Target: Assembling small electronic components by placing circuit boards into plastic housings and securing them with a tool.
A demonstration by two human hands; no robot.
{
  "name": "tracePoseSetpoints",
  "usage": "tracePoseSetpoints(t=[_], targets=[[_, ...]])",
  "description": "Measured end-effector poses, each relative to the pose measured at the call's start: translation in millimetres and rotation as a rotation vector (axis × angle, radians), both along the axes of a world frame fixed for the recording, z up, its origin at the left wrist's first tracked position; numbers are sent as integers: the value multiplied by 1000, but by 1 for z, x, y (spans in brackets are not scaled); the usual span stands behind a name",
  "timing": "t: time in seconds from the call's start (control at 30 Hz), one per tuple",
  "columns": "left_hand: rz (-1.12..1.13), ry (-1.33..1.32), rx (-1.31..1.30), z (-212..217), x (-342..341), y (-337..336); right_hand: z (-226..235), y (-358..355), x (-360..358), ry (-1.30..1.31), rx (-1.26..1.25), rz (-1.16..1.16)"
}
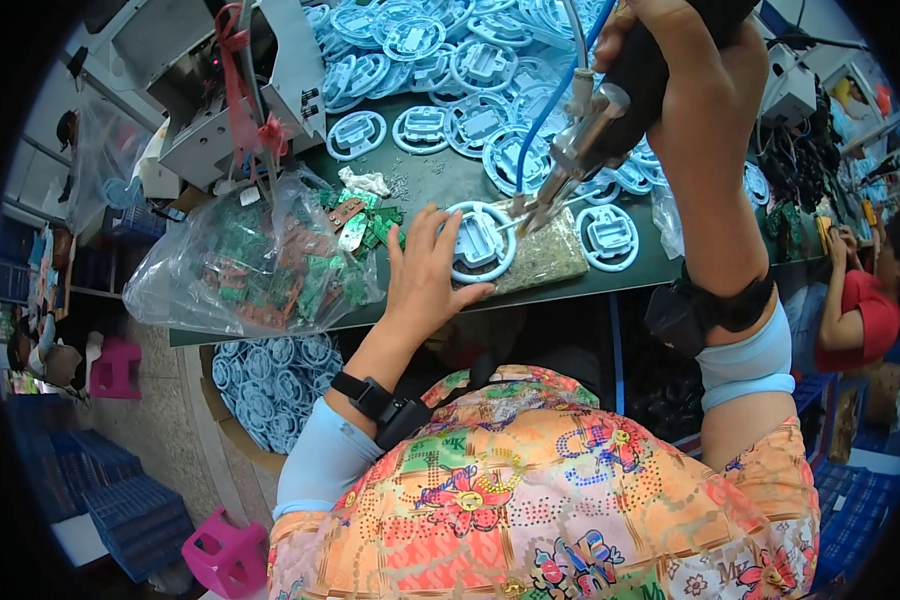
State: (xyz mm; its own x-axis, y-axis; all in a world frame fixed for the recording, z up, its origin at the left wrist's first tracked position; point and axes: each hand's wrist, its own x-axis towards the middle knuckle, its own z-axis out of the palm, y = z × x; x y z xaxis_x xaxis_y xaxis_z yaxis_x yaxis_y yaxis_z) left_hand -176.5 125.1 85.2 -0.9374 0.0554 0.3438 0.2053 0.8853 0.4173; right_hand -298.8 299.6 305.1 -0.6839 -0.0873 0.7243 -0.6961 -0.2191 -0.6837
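My left hand steadies a light blue ring-shaped plastic part, its fingers on the left rim and its thumb by the lower edge. Under the part's right side lies a flat block with a shiny wrapped look. My right hand is wrapped round a black power screwdriver. The driver's metal nose slants down to the right rim of the part; whether the tip touches cannot be made out. Small green and brown circuit boards lie left of my left hand.
A clear bag of circuit boards sits at the table's left, below a grey machine. Blue ring parts pile up at the back. A blue hose hangs by the driver. Below stands a carton of ring parts. Someone in red sits at right.
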Motion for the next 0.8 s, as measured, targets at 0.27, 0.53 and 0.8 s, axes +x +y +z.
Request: tracePoseSetpoints(t=[0.27, 0.53, 0.8], targets=[[-129, -61, -178, -7, -28, 33, -26, -6, -23, -71, -14, -49], [-202, -42, -152, -3, -22, 31, -35, -13, -28, -88, -7, -52], [-231, -39, -99, -5, -23, 25, -40, -19, -18, -181, -16, -31]])
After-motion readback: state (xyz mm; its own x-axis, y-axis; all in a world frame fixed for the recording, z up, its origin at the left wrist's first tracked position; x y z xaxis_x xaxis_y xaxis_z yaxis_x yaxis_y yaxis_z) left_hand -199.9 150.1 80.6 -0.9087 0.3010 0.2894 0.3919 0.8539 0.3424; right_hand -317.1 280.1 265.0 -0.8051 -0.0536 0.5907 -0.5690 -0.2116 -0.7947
